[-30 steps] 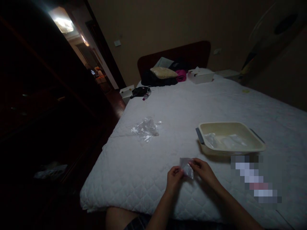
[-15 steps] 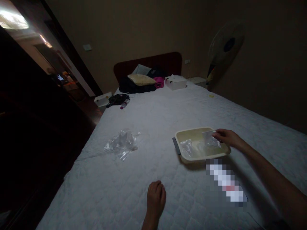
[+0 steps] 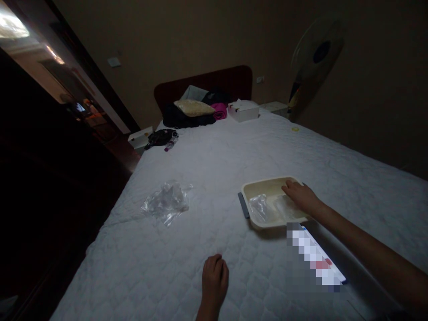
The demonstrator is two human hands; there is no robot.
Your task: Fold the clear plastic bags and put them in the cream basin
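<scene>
My right hand (image 3: pixel 301 196) reaches over the right side of a cream plastic basin (image 3: pixel 270 225) with a grey handle. Its fingers look stretched out, and I see nothing held in them. Below it in the basin lies a clear plastic bag (image 3: pixel 285 206). Another clear bag (image 3: pixel 261 207) lies at the basin's left end. My left hand (image 3: pixel 214 274) rests on the quilted bed cover, fingers curled in, with nothing visible in them. Left of the basin, a crumpled heap of clear plastic (image 3: pixel 169 203) lies on the bed.
A blurred-out flat device (image 3: pixel 329 261) lies in front of the basin. Toward the headboard (image 3: pixel 230 78) are a cushion (image 3: pixel 194 108), a pink roll (image 3: pixel 220 111), a white box (image 3: pixel 243 111) and a dark bag (image 3: pixel 162 137). A fan (image 3: pixel 321 53) stands at the right wall.
My right hand has moved left and lower over the basin. The clear bag it held up by the rim now lies inside, let go. My left hand has hardly moved.
</scene>
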